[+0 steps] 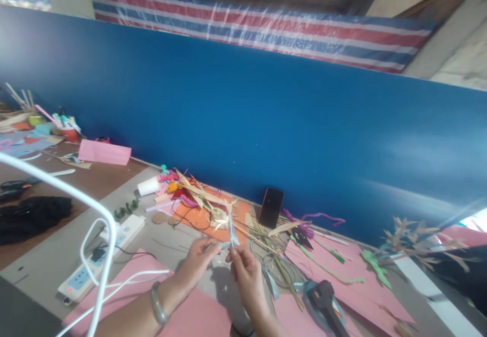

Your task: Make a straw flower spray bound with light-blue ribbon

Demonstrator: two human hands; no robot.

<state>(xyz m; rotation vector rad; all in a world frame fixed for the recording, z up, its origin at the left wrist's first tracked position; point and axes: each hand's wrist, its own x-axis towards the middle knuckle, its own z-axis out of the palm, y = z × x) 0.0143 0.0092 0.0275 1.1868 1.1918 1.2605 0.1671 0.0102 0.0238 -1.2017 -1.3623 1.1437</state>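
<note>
My left hand (200,261), with a bangle on its wrist, pinches a pale, partly see-through strip between thumb and fingers. Close beside it, my right hand (246,275) has its fingers closed on the lower end of a thin pale blue-grey strip (231,229) that stands upright. Whether both hands grip one and the same piece, I cannot tell. Behind the strip's tip lie dried husk pieces (220,219) on an orange sheet (194,217). Pink paper (201,314) spreads beneath my forearms.
A white power strip (102,258) with cables lies left, a thick white curved tube (102,210) before it. A phone (271,207) leans on the blue partition (266,113). Dry stems (283,271) and a black-handled tool (325,301) lie right. A white cup (148,186) lies tipped.
</note>
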